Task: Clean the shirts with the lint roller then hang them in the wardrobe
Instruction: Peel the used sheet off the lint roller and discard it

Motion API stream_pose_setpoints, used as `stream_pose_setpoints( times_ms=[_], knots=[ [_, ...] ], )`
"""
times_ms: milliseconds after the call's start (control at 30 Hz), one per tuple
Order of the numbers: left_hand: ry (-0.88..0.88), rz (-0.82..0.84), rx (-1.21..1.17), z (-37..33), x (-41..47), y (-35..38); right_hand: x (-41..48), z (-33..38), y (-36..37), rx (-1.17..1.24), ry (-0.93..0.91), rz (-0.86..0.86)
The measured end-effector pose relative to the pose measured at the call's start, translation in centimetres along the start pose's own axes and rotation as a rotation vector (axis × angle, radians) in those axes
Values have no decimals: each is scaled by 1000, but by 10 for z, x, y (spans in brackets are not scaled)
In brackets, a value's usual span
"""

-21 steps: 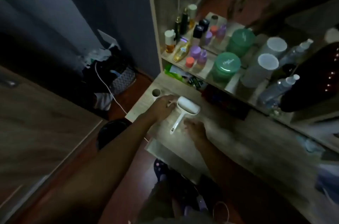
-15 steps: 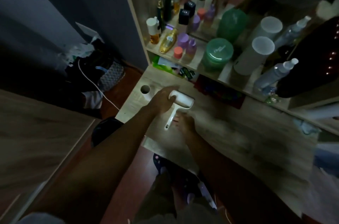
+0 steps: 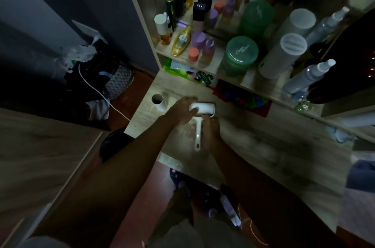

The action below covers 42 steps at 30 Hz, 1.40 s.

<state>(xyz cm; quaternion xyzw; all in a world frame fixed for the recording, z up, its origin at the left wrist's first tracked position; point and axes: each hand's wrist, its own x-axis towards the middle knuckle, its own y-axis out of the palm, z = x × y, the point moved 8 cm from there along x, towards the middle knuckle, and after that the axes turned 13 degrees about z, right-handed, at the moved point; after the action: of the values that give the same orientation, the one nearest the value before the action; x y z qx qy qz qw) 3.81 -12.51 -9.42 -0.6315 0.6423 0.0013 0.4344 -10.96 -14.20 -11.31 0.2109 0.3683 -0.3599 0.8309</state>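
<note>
A white lint roller (image 3: 199,120) is held over the wooden desk top (image 3: 253,136), its head pointing away from me and its handle toward me. My left hand (image 3: 180,110) grips the left end of the roller head. My right hand (image 3: 210,132) is closed around the handle. A white cardboard tube (image 3: 159,102) stands upright on the desk just left of my left hand. No shirt and no wardrobe can be made out in this dark view.
A shelf (image 3: 215,65) behind the desk holds several bottles, green jars (image 3: 240,55) and a white cylinder (image 3: 284,55). A dark bag (image 3: 97,77) with a white cable lies on the floor at left. A wooden panel (image 3: 40,156) runs along the left.
My right hand has moved onto the roller's handle and closed on it. My left hand has shifted to the end of the roller head. The view has tilted slightly.
</note>
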Motion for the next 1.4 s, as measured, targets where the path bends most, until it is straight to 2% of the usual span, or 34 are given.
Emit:
stream_pose_setpoints(
  times_ms=[67, 200, 367, 467, 633, 733, 767, 867, 1000, 1067, 1100, 1133, 1267, 1367, 1400],
  knots=[
    [33, -48, -29, -12, -13, -6, -11, 15, 0, -183, -60, 55],
    [146, -169, -104, -42, -59, -20, -48, 34, 7, -322, -124, 216],
    [221, -249, -178, -61, -134, -34, -109, 66, 26, -414, -200, 372],
    [206, -368, -291, -77, -189, -48, -141, 75, 39, -399, -124, 430],
    [214, -629, -493, -100, -278, -61, -210, 114, 62, -593, -389, 462],
    [252, -726, -616, -106, -322, -58, -249, 135, 80, -810, -635, 442],
    [261, -747, -663, -107, -335, -55, -260, 137, 87, -889, -702, 446],
    [269, -778, -874, -100, -361, -43, -277, 129, 104, -914, -650, 490],
    [311, -797, -1060, -94, -396, -25, -315, 119, 129, -1059, -780, 513],
    [330, -814, -1107, -94, -412, -17, -335, 118, 139, -1094, -855, 536],
    [334, -827, -1125, -94, -419, -13, -340, 114, 144, -1097, -837, 590],
    [339, -840, -1139, -95, -426, -11, -340, 104, 148, -1133, -741, 660],
    [381, -889, -1126, -98, -449, -10, -346, 102, 158, -1265, -898, 601],
    [406, -923, -1122, -96, -465, -11, -373, 102, 171, -1175, -910, 660],
    [414, -930, -1123, -94, -469, -12, -379, 107, 176, -1138, -970, 623]
  ],
)
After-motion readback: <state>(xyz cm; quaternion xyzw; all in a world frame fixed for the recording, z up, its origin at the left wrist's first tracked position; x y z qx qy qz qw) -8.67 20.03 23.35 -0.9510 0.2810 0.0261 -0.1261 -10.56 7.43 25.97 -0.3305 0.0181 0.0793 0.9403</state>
